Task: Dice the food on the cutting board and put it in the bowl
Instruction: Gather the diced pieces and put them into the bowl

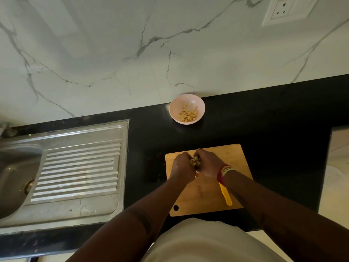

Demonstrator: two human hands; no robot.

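With some dice (187, 114) already in the bowl (174, 104), left hand (182, 165) and right hand (207, 162) cupped another batch (195, 160) above the board (236, 157), knife (226, 195) set down.

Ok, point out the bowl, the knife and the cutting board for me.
bowl (174, 112), head view, bare inner wall at its left.
knife (226, 195), head view, middle of its yellow handle.
cutting board (198, 201), head view, bare wood near the front.
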